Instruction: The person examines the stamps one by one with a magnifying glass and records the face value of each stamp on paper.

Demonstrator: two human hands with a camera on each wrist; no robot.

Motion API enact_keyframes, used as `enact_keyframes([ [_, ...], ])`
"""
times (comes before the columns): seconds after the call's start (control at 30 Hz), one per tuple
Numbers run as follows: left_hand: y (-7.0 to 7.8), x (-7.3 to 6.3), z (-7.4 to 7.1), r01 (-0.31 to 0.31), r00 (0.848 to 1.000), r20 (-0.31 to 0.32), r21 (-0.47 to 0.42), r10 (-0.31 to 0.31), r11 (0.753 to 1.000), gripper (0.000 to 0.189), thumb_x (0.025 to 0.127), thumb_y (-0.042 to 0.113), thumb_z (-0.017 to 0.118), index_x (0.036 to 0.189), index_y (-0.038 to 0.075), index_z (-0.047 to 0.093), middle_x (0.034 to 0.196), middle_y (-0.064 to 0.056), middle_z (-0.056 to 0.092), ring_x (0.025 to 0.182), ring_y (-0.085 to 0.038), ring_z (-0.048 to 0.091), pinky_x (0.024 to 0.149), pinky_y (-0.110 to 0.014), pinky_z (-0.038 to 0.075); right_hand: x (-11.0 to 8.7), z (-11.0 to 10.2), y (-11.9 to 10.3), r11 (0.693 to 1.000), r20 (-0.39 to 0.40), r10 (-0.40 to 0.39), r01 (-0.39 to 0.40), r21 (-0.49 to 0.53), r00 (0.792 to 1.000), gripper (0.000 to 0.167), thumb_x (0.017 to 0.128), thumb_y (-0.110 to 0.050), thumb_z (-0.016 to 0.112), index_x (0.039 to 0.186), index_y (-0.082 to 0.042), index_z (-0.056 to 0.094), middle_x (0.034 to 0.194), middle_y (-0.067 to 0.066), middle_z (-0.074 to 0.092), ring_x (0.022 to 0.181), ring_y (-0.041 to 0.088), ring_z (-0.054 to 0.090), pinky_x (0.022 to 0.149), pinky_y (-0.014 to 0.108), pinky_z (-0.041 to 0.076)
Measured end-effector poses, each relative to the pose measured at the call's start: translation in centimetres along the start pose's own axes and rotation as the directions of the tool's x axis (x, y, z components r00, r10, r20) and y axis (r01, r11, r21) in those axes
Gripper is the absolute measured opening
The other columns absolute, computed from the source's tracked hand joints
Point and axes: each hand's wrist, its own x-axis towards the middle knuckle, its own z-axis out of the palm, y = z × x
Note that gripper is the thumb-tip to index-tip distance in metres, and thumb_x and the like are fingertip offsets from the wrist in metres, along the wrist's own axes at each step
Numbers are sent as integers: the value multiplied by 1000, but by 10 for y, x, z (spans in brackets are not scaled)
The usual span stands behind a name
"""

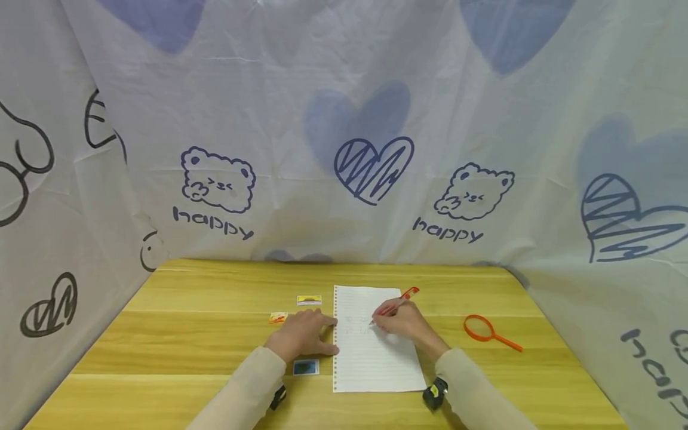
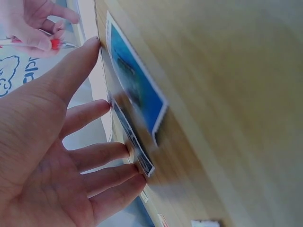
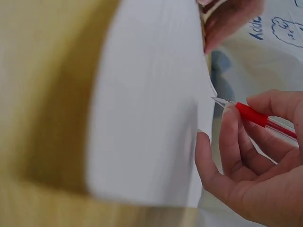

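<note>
A sheet of lined paper (image 1: 376, 367), punched with holes down its left side, lies at the middle of the table. My left hand (image 1: 303, 334) rests at that side, its thumb and a fingertip on the edge, fingers extended. Between thumb and fingers of my right hand (image 1: 402, 321) is a red pen (image 3: 253, 114), its tip near the sheet's surface. Faint marks show on the upper lines. A blue stamp-like card (image 2: 135, 75) lies beside my left thumb, and a darker card (image 2: 129, 126) lies by the left fingertips.
Past the left hand lie a yellow card (image 1: 309, 300) and an orange-red card (image 1: 278, 318). An orange magnifying glass (image 1: 493, 334) lies right of the paper. Behind the wooden table (image 1: 188, 346) hangs a cloth (image 1: 301, 197) printed with hearts and bears.
</note>
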Motion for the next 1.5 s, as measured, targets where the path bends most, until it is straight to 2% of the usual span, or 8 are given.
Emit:
enact_keyframes([
  [0.3, 0, 1, 3, 6, 1000, -1, -7, -6, 1000, 65, 82, 50, 84, 136, 17, 68, 127, -12, 69, 110, -30, 63, 100, -55, 51, -5, -33, 1, 966, 35, -200, 203, -163, 979, 5, 93, -15, 73, 96, -11, 75, 86, 3, 75, 68, 10, 64, 60, 22, 50],
  [0.6, -1, 2, 2, -1, 1000, -8, 7, 1, 1000, 65, 82, 51, 83, 136, 18, 68, 127, -11, 69, 110, -29, 63, 98, -53, 52, -8, -49, 2, 934, 46, -233, 236, -268, 972, 4, 92, -11, 74, 94, -8, 75, 87, 1, 74, 70, 9, 60, 62, 21, 47],
  [0.9, -1, 1, 2, -2, 1000, -12, 12, 2, 1000, 65, 82, 52, 83, 136, 18, 68, 127, -10, 70, 110, -29, 64, 97, -53, 52, -9, -57, 5, 924, 55, -283, 288, -251, 957, 4, 90, -3, 72, 94, -3, 74, 94, 9, 76, 82, 13, 63, 68, 20, 49],
  [1.07, -1, 1, 0, 3, 1000, -12, 10, -3, 1000, 65, 82, 52, 83, 136, 19, 68, 128, -11, 70, 112, -30, 64, 99, -54, 52, -9, -62, 10, 911, 61, -352, 356, -208, 934, 6, 90, 2, 70, 93, -1, 73, 97, 17, 76, 84, 15, 66, 71, 20, 51],
  [1.13, -1, 1, -1, 4, 1000, -11, 13, -4, 1000, 66, 82, 52, 83, 137, 19, 68, 128, -11, 70, 112, -30, 64, 99, -53, 52, -8, -64, 14, 885, 60, -418, 421, -201, 906, 6, 89, 4, 69, 92, 0, 73, 95, 19, 76, 82, 18, 67, 72, 21, 54],
  [1.23, 0, 1, -1, 4, 1000, -12, 20, -4, 1000, 65, 82, 52, 83, 136, 19, 68, 128, -10, 70, 113, -30, 64, 99, -53, 52, -7, -68, 19, 801, 63, -542, 538, -262, 838, 8, 87, 5, 68, 90, 0, 73, 90, 19, 76, 78, 22, 68, 69, 24, 57],
  [1.33, 0, 1, -1, 10, 1000, -6, 13, -10, 1000, 66, 82, 52, 83, 137, 19, 68, 129, -10, 69, 115, -31, 64, 100, -54, 52, -5, -72, 22, 726, 82, -595, 579, -371, 799, 12, 85, 5, 66, 91, 0, 74, 87, 17, 76, 75, 23, 69, 66, 26, 57],
  [1.5, 0, 0, 1, 11, 1000, -1, 12, -11, 1000, 66, 82, 53, 83, 137, 19, 68, 129, -10, 69, 112, -29, 63, 101, -54, 51, -4, -79, 26, 664, 119, -551, 520, -537, 826, 18, 84, 8, 66, 96, 0, 77, 88, 11, 77, 78, 21, 69, 72, 34, 59],
])
